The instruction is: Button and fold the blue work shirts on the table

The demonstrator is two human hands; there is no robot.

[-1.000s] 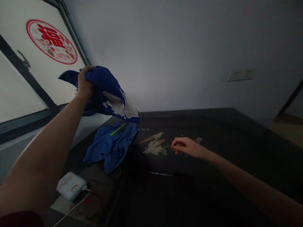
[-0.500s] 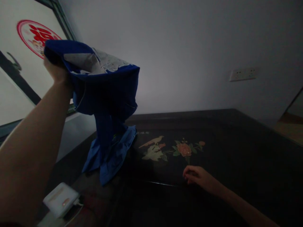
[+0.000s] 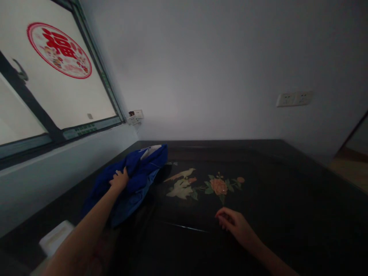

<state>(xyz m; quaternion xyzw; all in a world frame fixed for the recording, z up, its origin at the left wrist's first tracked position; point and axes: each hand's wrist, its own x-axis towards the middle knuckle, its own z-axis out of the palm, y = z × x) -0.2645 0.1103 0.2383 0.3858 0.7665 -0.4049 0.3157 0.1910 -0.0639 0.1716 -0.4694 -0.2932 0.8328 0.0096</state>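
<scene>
My left hand [image 3: 120, 179] rests on a heap of blue clothing [image 3: 135, 180] at the left side of a dark lacquered table [image 3: 287, 199], its fingers closed in the cloth. A white patch of fabric shows at the heap's far end. My right hand [image 3: 232, 224] lies on the table nearer to me, fingers curled under, with nothing visible in it. It sits just in front of a painted flower and bird [image 3: 201, 184] inlaid on the tabletop.
A white box-shaped device [image 3: 54, 237] sits at the table's near left corner. A window with a round red paper decoration [image 3: 59, 50] fills the left wall. Wall sockets [image 3: 293, 99] are at the right, and a small socket [image 3: 135, 116] is near the window corner.
My left hand has come down from head height and set the raised blue garment on the blue pile on the table. My right hand has stayed low, near the painted flower.
</scene>
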